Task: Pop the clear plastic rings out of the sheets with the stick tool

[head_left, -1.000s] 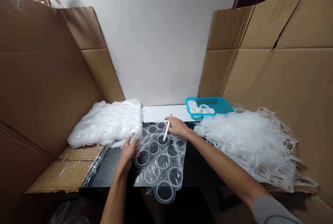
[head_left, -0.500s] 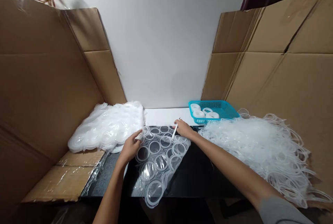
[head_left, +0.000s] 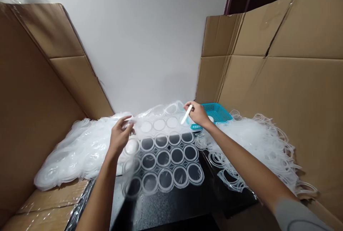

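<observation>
A clear plastic sheet [head_left: 163, 157] with rows of round, white-edged rings spreads across the black tabletop, its far part raised and blurred. My left hand [head_left: 120, 134] is at the sheet's left edge, fingers curled and seemingly pinching it; the contact is smeared. My right hand [head_left: 198, 113] grips a slim white pen-shaped tool [head_left: 187, 114], which slants down to the left. The fingertips of that hand are by the sheet's far right corner, and whether they also pinch it is hard to see.
Stacked ringed sheets [head_left: 77, 152] lie on the left. Behind my right hand stands a turquoise basket [head_left: 223, 114] with white rings partly hidden. A heap of cut-out plastic scraps [head_left: 257, 148] spreads on the right. Cardboard walls [head_left: 281, 77] flank the table [head_left: 160, 211].
The sheet, bunched and slanting before, is now spread wide with its far edge lifted. Both hands have risen, the right still with the white tool. The camera view has shifted right.
</observation>
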Motion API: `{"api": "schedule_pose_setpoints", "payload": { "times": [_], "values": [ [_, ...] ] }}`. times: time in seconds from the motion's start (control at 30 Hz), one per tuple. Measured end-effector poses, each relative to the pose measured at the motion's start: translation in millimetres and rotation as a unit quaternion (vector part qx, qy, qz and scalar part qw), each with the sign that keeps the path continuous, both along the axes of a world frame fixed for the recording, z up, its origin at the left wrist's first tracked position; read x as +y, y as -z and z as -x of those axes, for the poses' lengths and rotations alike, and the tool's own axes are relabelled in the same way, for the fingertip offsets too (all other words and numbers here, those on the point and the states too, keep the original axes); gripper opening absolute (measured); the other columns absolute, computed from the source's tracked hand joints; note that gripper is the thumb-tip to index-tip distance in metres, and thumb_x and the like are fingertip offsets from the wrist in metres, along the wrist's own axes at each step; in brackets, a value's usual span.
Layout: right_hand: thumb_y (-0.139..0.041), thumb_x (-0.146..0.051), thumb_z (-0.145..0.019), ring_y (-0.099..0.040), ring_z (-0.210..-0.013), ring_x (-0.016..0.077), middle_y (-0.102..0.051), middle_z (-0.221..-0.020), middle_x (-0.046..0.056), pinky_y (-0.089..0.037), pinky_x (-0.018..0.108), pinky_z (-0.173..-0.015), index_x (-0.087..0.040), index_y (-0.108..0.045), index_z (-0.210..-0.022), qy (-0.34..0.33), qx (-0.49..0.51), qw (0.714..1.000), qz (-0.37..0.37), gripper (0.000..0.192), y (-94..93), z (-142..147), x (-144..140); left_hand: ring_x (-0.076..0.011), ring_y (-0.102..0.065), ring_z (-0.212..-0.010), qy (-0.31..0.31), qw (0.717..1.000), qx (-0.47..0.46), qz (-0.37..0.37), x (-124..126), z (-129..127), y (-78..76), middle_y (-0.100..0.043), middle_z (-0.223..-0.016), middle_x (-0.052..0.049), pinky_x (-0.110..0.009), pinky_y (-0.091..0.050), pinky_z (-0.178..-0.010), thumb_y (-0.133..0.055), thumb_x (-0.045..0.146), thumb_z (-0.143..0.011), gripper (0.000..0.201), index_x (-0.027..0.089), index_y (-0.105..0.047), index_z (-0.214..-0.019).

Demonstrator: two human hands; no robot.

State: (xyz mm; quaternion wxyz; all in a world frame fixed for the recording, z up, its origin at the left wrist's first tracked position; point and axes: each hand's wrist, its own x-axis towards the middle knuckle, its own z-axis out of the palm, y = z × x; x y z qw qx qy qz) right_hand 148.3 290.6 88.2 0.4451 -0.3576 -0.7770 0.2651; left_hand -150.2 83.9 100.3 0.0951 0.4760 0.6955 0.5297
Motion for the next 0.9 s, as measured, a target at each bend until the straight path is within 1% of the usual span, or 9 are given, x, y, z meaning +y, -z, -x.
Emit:
{"api": "schedule_pose_setpoints", "payload": {
  "times": [0.1,0.2,0.3,0.37,0.47,0.53,0.67,0.77,0.9],
  "values": [
    [-0.065,-0.024,-0.093,-0.07,-0.094,0.0252,-0.075,-0.107,0.013,-0.053,0.036,-0.088,-0.017,-0.069,-0.108,0.034,-0.055,0.998,-0.018,0.018,-11.1,15.0,12.9,-0.0295,-0.073,-0.101,-0.041,0.998,0.044,0.03,40.0,4.1,-1.3,-0.068,-0.127,-0.018,-0.05,-0.058,-0.094,-0.067,0.042,-0.079,0.063,0.016,-0.058,-0.136],
    [-0.064,-0.025,-0.096,-0.066,-0.121,0.0312,-0.071,-0.129,0.018,-0.049,0.046,-0.106,-0.017,-0.067,-0.125,-0.001,-0.102,0.993,-0.056,0.03,6.3,15.3,-13.1,-0.0372,-0.056,-0.137,-0.06,0.995,0.08,0.031,43.1,-13.4,14.2,-0.058,-0.145,-0.022,-0.059,-0.042,-0.117,-0.065,0.037,-0.081,0.064,0.015,-0.056,-0.141],
    [-0.063,-0.03,-0.099,-0.061,-0.132,0.0335,-0.064,-0.144,0.017,-0.044,0.053,-0.114,-0.02,-0.066,-0.131,-0.08,-0.146,0.985,-0.054,0.034,47.7,-10.9,-70.8,-0.0339,-0.062,-0.132,0.004,0.993,0.101,0.064,4.9,-44.8,53.5,-0.067,-0.137,-0.016,-0.053,-0.047,-0.116,-0.064,0.04,-0.086,0.048,0.019,-0.067,-0.129],
    [-0.061,-0.034,-0.101,-0.058,-0.137,0.0335,-0.06,-0.151,0.015,-0.042,0.054,-0.117,-0.022,-0.067,-0.133,-0.14,-0.183,0.973,0.002,0.035,78.7,-37.1,-110.7,-0.0322,-0.063,-0.133,0.107,0.976,0.144,0.12,-31.7,-67.6,89.4,-0.067,-0.14,-0.012,-0.052,-0.049,-0.115,-0.065,0.044,-0.089,0.045,0.024,-0.069,-0.129],
    [-0.058,-0.042,-0.104,-0.047,-0.149,0.0333,-0.052,-0.16,0.012,-0.037,0.054,-0.123,-0.027,-0.062,-0.143,-0.178,-0.197,0.962,0.066,0.043,113.8,-72.1,-152.2,-0.0338,-0.051,-0.146,0.107,0.953,0.233,0.163,-79.6,-101.4,136.8,-0.056,-0.156,-0.011,-0.059,-0.043,-0.119,-0.056,0.04,-0.099,0.045,0.028,-0.063,-0.142],
    [-0.051,-0.046,-0.107,-0.045,-0.15,0.0318,-0.051,-0.161,0.01,-0.035,0.054,-0.125,-0.029,-0.054,-0.152,-0.177,-0.157,0.967,0.09,0.049,124.5,-85.6,-164.5,-0.0364,-0.041,-0.153,0.094,0.943,0.274,0.165,-97.6,-124.2,152.2,-0.051,-0.16,-0.011,-0.065,-0.038,-0.121,-0.052,0.037,-0.102,0.045,0.028,-0.059,-0.146],
    [-0.035,-0.05,-0.111,-0.065,-0.122,0.0254,-0.069,-0.13,0.01,-0.05,0.044,-0.11,-0.027,-0.059,-0.149,-0.132,-0.043,0.978,0.154,0.05,122.8,-93.2,-161.4,-0.0316,-0.043,-0.151,0.164,0.93,0.292,0.151,-97.4,-172.2,145.7,-0.054,-0.157,-0.009,-0.059,-0.042,-0.121,-0.051,0.028,-0.103,0.042,0.03,-0.058,-0.144],
    [-0.044,-0.051,-0.108,-0.067,-0.112,0.0248,-0.071,-0.117,0.008,-0.052,0.042,-0.105,-0.026,-0.076,-0.123,-0.136,-0.049,0.975,0.17,0.043,116.7,-95.4,-149.4,-0.0302,-0.051,-0.143,0.204,0.928,0.281,0.134,-83.4,-204.8,134.9,-0.059,-0.148,-0.011,-0.054,-0.048,-0.117,-0.052,0.023,-0.102,0.038,0.026,-0.061,-0.139],
    [-0.059,-0.045,-0.101,-0.07,-0.108,0.025,-0.075,-0.116,0.007,-0.054,0.041,-0.101,-0.024,-0.078,-0.109,-0.148,-0.05,0.969,0.189,0.03,115.4,-102.0,-140.5,-0.0309,-0.053,-0.137,0.197,0.926,0.298,0.125,-76.6,-229.2,133.6,-0.06,-0.144,-0.012,-0.056,-0.045,-0.117,-0.051,0.021,-0.102,0.038,0.022,-0.06,-0.139]
  ]
}}
